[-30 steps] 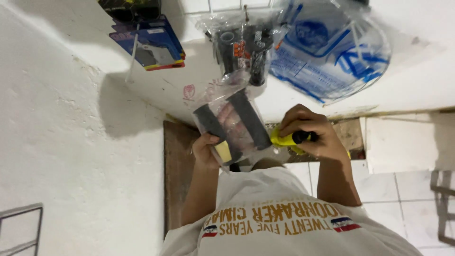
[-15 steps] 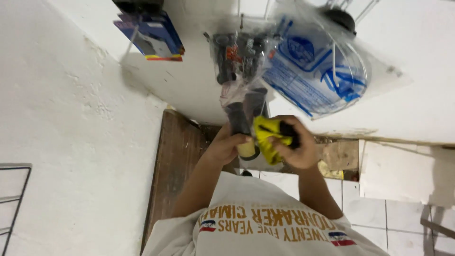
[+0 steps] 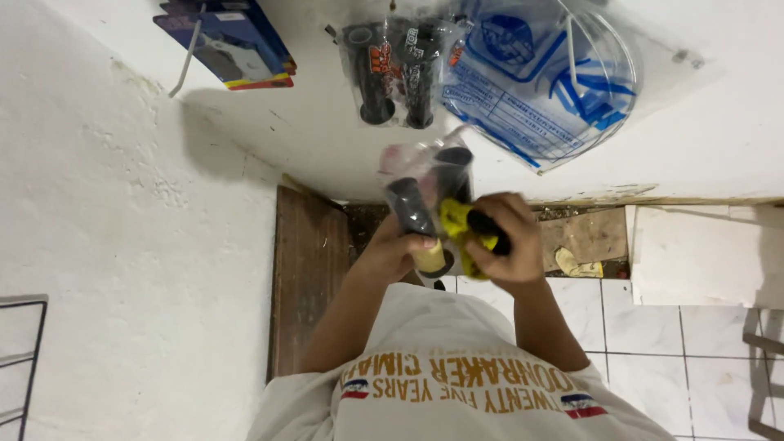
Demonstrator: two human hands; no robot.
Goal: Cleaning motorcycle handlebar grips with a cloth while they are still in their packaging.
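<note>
While both hands meet in front of the person's chest, a clear plastic packet of black handlebar grips [image 3: 429, 192] sits between them, standing up from the fingers toward the white wall [image 3: 122, 180]. The left hand [image 3: 396, 249] has its grip closed around the lower end of that packet, thumb laid across a pale cylindrical end piece [image 3: 431, 257] at the bottom. The right hand [image 3: 510, 245] has its grip wrapped tight about a yellow and black tool [image 3: 465, 224], which lies just beside the packet and touches it; what sort of tool it is I cannot tell, since the fingers cover most of it.

Beyond the hands, a second packet of black grips [image 3: 396, 69] hangs on the wall, well apart from the held one. Just beside it hangs a large clear bag with blue print [image 3: 539, 82], and farther toward the left edge of the view hangs a blue carded package [image 3: 233, 41] on a hook.

Below, a dark wooden board [image 3: 309, 269] stands against the wall near the left forearm. White floor tiles [image 3: 653, 327] lie on the other side, with scraps of debris [image 3: 576, 261] along the foot of the wall. At the far left edge a grey metal frame [image 3: 20, 359] shows only in part.
</note>
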